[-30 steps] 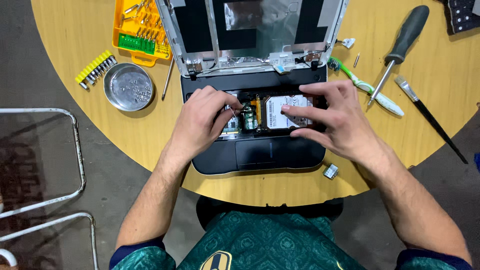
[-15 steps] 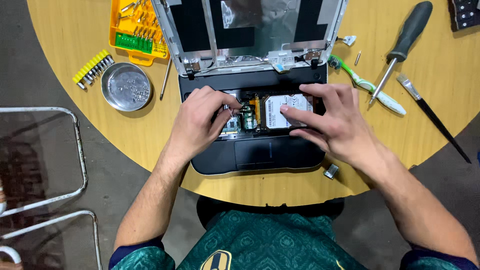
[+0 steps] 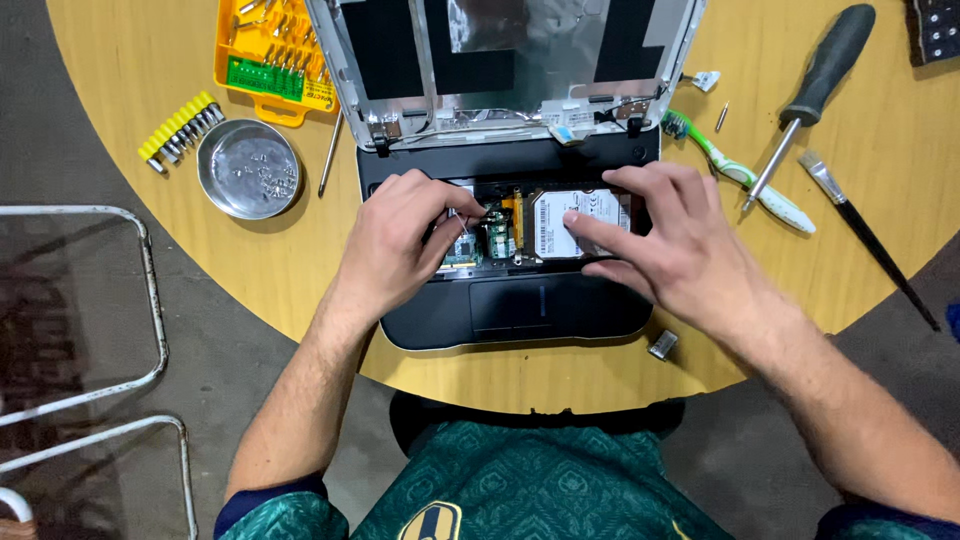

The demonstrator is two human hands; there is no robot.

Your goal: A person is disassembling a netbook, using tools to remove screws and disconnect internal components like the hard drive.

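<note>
Round wooden table (image 3: 150,120), opened-up laptop (image 3: 520,305) in the middle, keyboard off. Left hand (image 3: 400,245) pinches something small by the little circuit card (image 3: 497,238), maybe a cable, hard to tell. Right hand (image 3: 670,240) lies loose, fingers flat on the hard drive (image 3: 575,222) in its bay. Looks mid-teardown; freeing that bit needs a gentle pull.

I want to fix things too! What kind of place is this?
Probably a home or small repair spot, not a big workshop. A round wooden table holds an opened laptop with its inner parts bare, a screwdriver, a yellow bit case and a metal dish of screws.
</note>
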